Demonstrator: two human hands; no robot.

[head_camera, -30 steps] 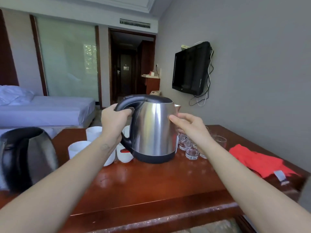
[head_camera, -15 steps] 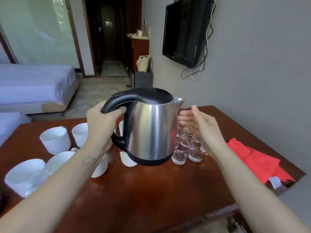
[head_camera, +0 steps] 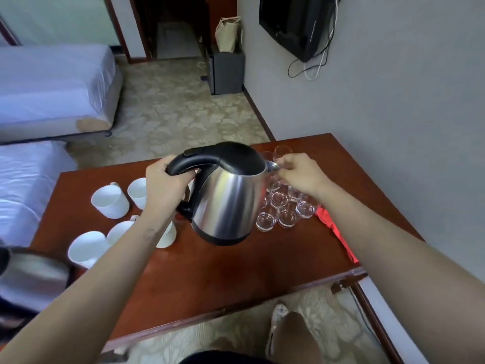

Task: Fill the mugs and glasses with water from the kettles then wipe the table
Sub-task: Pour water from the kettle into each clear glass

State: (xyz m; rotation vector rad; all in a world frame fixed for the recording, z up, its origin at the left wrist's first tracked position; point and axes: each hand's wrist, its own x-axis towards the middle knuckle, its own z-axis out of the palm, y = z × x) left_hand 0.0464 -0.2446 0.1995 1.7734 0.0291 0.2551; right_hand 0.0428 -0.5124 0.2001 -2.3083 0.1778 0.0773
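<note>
"At the spout, what's hard to read?"

"Your right hand (head_camera: 301,174). Its fingers are curled just beside the spout, among the far glasses. Cannot tell whether they pinch one or merely touch it. Your forearm crosses the crumpled red cloth (head_camera: 333,229) and hides most of it."

"And the left?"

"Your left hand (head_camera: 162,185) is clenched round the black handle of the stainless-steel electric kettle with the black lid (head_camera: 225,200). You hold it over the middle of the reddish-brown wooden table (head_camera: 236,279), spout toward the cluster of small clear drinking glasses (head_camera: 287,218). The kettle body hides one side of that cluster, so the glass count is not readable."

"Anything cut off?"

"A second steel kettle (head_camera: 34,274), lower left, blurred and sliced by the frame edge. The white ceramic mugs (head_camera: 110,199) stand left of the held kettle. Your left forearm covers parts of two, and one shows only through the handle's gap."

"Surroundings?"

"A white-sheeted bed (head_camera: 52,82) beyond the table, left. A wall-mounted black television (head_camera: 296,22) with dangling cables on the right wall. A brown paper bag (head_camera: 227,32) on a dark low cabinet (head_camera: 227,72) by the doorway. One pale shoe (head_camera: 278,311) on patterned carpet at the near table edge."
</note>
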